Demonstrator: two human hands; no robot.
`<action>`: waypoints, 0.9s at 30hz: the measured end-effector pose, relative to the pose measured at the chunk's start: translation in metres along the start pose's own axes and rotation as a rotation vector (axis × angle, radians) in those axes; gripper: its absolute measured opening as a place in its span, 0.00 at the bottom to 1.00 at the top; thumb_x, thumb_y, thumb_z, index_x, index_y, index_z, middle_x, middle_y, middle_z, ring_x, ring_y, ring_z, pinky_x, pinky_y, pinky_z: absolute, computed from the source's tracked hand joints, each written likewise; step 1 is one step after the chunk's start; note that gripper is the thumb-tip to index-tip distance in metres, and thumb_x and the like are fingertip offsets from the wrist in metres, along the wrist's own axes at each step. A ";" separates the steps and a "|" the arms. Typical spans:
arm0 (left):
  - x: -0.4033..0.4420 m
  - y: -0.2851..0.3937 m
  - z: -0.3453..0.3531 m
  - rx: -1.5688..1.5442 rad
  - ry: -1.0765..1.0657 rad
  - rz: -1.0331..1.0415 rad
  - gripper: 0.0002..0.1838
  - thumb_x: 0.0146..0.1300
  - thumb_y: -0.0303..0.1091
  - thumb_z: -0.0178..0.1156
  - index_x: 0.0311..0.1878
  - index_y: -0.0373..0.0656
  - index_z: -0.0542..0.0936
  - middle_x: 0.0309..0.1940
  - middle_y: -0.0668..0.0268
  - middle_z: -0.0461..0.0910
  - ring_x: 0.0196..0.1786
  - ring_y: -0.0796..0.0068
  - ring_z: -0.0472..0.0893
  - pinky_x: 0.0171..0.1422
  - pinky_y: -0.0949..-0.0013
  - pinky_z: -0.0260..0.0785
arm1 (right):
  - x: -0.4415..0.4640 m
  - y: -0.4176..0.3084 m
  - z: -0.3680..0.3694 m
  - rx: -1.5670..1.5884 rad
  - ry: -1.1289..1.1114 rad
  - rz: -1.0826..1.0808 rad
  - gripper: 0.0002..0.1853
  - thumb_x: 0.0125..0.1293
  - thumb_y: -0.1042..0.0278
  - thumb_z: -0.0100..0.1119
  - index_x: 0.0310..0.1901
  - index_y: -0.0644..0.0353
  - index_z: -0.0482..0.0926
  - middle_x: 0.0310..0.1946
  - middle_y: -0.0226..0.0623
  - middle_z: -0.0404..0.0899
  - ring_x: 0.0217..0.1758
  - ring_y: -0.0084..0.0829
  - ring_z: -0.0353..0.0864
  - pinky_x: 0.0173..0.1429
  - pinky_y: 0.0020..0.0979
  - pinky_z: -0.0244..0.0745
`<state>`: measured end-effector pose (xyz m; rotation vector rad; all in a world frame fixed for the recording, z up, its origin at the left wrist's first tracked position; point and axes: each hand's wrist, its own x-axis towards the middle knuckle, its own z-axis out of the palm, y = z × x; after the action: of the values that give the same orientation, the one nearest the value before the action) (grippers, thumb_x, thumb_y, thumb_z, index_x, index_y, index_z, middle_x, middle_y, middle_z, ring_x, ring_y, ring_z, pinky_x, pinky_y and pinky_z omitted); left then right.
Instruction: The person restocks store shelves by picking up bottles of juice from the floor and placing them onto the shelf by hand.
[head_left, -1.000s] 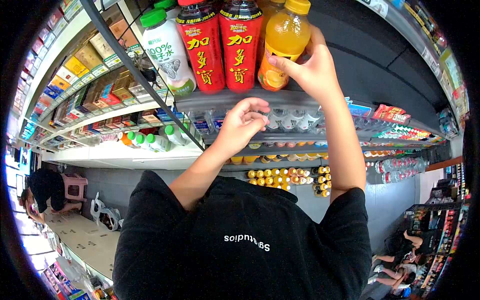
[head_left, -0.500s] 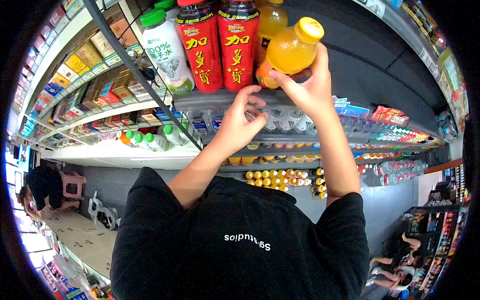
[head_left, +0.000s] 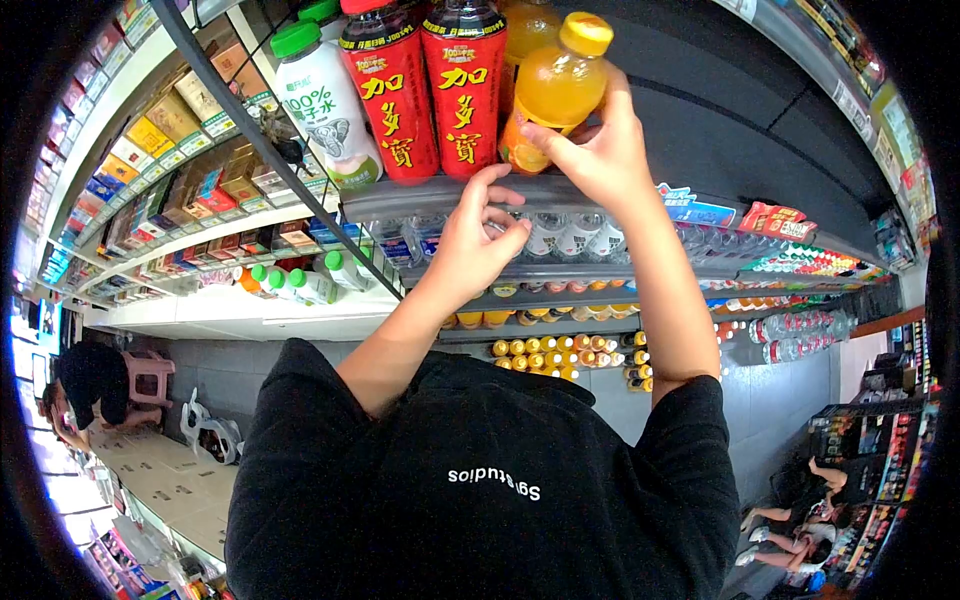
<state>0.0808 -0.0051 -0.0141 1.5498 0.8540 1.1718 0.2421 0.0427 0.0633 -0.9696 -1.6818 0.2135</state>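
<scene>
My right hand is wrapped around an orange juice bottle with a yellow cap, thumb across its front. The bottle stands slightly tilted at the front edge of the dark shelf. Behind it, another orange juice bottle is partly hidden. To its left are two red herbal tea bottles with yellow characters, then a white coconut water bottle with a green cap. My left hand is empty, its fingers loosely curled and apart, just below the shelf edge and beneath the red bottles.
Lower shelves hold clear water bottles and several rows of yellow-capped drinks. A black metal rack post separates these from shelves of small boxes. A person sits at far left near cardboard; people are at lower right.
The orange juice bottle and my right hand have shifted down-left in relation to the shelf, and the bottle now stands beside the red bottles. My left hand stays low with loosely curled fingers.
</scene>
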 end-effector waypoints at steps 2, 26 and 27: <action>0.000 -0.003 0.000 -0.012 0.034 0.045 0.33 0.54 0.25 0.61 0.63 0.40 0.60 0.44 0.60 0.73 0.36 0.78 0.77 0.39 0.75 0.70 | 0.002 -0.004 0.001 -0.028 -0.020 0.006 0.39 0.45 0.58 0.74 0.57 0.58 0.62 0.42 0.50 0.80 0.47 0.46 0.81 0.47 0.39 0.77; -0.004 -0.003 -0.010 -0.014 0.024 -0.021 0.33 0.55 0.20 0.58 0.64 0.42 0.58 0.46 0.62 0.70 0.39 0.81 0.74 0.43 0.78 0.68 | 0.007 0.025 -0.002 0.510 -0.181 0.296 0.31 0.56 0.61 0.62 0.59 0.65 0.64 0.51 0.42 0.73 0.56 0.30 0.71 0.61 0.31 0.63; -0.005 -0.004 -0.011 -0.002 0.026 -0.024 0.33 0.55 0.20 0.58 0.64 0.42 0.58 0.46 0.62 0.70 0.39 0.81 0.74 0.43 0.78 0.68 | 0.005 0.030 -0.003 0.554 -0.158 0.324 0.30 0.58 0.61 0.58 0.60 0.65 0.63 0.54 0.43 0.70 0.58 0.32 0.68 0.63 0.31 0.60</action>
<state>0.0694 -0.0052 -0.0184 1.5211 0.8861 1.1774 0.2588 0.0646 0.0504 -0.8046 -1.4737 0.9403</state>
